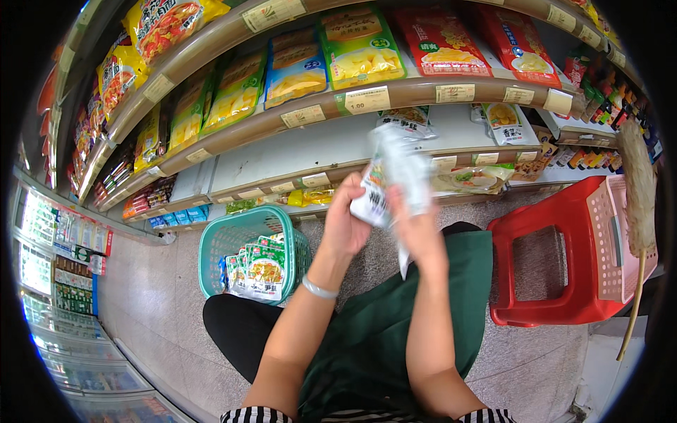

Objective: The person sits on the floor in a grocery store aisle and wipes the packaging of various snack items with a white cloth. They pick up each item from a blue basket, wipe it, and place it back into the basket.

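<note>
My left hand (346, 211) grips a white printed food packet (370, 198) by its edge, with a pale bangle on that wrist. Against it, my right hand (418, 227) holds a blurred white cloth or packet (404, 164); motion blur keeps me from telling which. A pale corner hangs below the right hand. Both hands are in front of the lower shelf (275, 158), above my lap. To the left on the floor, a turquoise plastic basket (296, 238) contains several similar green-and-white food packets (266, 264).
Above the hands runs a shelf edge with price tags (365, 100), bearing green, blue and red food pouches (365, 53). A red plastic stool (555, 306) with a pink basket (613, 232) stands to the right. A feather duster (637, 195) leans there. Glass-fronted coolers (95, 359) line the left.
</note>
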The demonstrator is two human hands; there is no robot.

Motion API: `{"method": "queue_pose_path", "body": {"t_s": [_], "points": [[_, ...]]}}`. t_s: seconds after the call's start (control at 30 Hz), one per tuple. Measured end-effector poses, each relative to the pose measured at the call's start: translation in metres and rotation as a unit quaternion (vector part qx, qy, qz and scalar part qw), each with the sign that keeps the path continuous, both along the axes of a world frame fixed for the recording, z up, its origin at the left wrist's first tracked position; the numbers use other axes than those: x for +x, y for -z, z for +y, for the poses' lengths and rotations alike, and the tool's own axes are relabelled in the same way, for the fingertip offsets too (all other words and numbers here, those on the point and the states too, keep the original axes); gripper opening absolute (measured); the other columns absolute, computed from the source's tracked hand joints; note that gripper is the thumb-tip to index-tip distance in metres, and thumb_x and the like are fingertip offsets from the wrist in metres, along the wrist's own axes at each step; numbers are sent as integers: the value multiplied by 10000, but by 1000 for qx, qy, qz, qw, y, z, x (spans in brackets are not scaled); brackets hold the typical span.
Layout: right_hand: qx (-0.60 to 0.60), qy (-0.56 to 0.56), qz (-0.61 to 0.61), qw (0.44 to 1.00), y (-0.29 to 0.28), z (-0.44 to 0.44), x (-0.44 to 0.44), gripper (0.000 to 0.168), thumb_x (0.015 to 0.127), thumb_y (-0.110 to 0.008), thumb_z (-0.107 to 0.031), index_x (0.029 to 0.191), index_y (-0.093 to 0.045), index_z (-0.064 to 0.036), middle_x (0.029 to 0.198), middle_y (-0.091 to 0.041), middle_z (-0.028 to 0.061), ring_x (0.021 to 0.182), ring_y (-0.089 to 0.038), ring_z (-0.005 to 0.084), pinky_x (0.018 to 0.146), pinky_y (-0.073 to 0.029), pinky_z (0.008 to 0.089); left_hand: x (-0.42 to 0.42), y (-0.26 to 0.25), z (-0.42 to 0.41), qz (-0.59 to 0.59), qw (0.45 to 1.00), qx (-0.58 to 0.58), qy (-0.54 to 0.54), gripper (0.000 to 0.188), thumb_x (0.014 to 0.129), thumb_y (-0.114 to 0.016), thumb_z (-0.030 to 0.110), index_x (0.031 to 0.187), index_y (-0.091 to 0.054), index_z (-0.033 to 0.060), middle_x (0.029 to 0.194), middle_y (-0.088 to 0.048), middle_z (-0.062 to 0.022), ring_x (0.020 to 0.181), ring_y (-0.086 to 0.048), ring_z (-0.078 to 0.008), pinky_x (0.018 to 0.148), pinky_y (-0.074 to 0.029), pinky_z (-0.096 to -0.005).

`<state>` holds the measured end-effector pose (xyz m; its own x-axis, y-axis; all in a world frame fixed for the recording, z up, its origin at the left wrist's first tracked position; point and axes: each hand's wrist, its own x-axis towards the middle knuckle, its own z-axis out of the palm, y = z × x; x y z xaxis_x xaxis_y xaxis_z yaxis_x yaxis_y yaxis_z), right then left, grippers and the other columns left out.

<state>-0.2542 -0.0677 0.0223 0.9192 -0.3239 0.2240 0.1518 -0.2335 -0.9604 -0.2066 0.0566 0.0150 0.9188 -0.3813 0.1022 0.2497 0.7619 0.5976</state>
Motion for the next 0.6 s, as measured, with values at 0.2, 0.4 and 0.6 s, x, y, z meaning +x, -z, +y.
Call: {"method": "queue_pose_path", "body": {"t_s": [0.2, 0.4, 0.6], "points": [[-246, -141, -120, 951, 21, 69, -2, 461, 862, -545, -374, 1311, -526, -271, 1531, -213, 68, 1391, -119, 425, 1002, -152, 638, -27, -4, 52, 100, 990, -5, -98, 588, 899, -422, 603, 1154, -559, 91, 1090, -620, -90, 979, -596, -240, 876, -485, -376], [-182, -328, -123, 919, 13, 96, -16, 481, 816, -628, -264, 1289, -548, -230, 1459, -375, 10, 1427, -134, 271, 1083, -53, 575, -30, 23, 111, 206, 967, -71, -130, 834, 802, -410, 751, 1152, -548, 7, 1134, -603, -156, 1039, -572, -312, 954, -437, -412], [-123, -482, -180, 849, 35, 106, -10, 344, 816, -655, -255, 1144, -649, -153, 1348, -508, 65, 1389, -245, 270, 1124, -72, 471, -51, 26, 141, 154, 977, -141, -51, 897, 783, -485, 727, 1274, -461, -23, 1205, -565, -215, 1068, -567, -357, 967, -426, -488]]}}
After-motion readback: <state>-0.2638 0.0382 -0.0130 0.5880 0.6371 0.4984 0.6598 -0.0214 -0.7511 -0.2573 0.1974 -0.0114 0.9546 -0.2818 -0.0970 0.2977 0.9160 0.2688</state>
